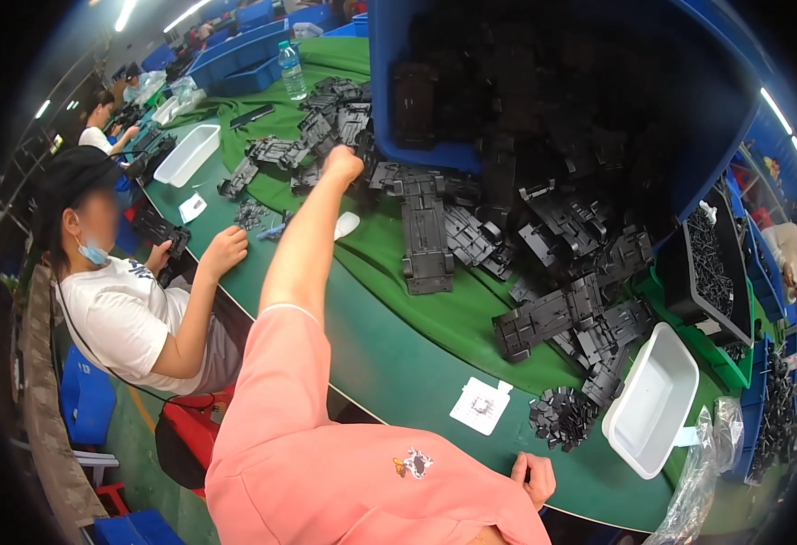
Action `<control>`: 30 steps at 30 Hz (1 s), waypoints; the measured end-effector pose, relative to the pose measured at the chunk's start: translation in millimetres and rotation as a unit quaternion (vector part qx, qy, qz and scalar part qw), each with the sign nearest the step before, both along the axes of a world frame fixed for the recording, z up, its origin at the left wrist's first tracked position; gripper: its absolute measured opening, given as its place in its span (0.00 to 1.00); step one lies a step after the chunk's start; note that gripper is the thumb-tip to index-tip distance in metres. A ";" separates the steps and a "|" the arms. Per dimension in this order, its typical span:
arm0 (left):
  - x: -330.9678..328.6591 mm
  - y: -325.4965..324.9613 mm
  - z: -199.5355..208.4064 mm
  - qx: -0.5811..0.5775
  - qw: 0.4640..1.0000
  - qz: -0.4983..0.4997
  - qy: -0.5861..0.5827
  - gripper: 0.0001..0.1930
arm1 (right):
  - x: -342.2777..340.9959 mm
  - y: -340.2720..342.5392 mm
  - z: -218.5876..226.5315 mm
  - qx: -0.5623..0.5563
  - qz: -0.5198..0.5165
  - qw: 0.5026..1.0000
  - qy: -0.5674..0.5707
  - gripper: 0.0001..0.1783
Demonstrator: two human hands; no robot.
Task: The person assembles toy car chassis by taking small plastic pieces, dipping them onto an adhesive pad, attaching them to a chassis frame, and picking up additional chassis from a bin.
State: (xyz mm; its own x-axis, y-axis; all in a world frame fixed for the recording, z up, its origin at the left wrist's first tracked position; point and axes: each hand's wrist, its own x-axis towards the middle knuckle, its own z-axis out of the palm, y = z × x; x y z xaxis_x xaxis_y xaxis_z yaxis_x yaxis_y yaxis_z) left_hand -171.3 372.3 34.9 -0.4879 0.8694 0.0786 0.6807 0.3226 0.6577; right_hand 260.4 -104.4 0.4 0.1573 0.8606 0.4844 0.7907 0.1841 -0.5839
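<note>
My left hand (342, 165), at the end of an outstretched arm, is closed over the far-left heap of black plastic chassis parts (280, 152). Its fingers face away, so whatever they hold is hidden. Close to my body, my right hand (533, 477) rests at the table's near edge with curled fingers; their contents cannot be made out. A pile of small black pieces (564, 418) lies just beyond it, beside a white card with a dark print (481, 406). More black chassis (426, 232) are strewn across the green cloth (371, 268) in the middle.
A large blue bin (382, 100), tipped toward me, holds many chassis. White trays (653, 400) (188, 154) stand right and far left. At right is a black box of small parts (715, 263). A co-worker (130, 309) sits at left, one hand over the green table (408, 363).
</note>
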 end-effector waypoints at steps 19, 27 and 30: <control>-66.8 -19.4 51.2 0.131 0.966 -0.012 -0.223 0.18 | 0.1 -1.7 -6.2 -0.018 -0.017 0.999 -0.024 0.05; -81.7 1.1 61.1 0.256 0.961 0.075 0.071 0.19 | -2.5 0.3 -1.9 -0.030 -0.028 0.998 -0.036 0.04; -81.9 9.6 73.6 0.290 0.936 0.100 0.171 0.21 | -1.3 4.1 -0.9 -0.021 -0.019 0.999 -0.042 0.04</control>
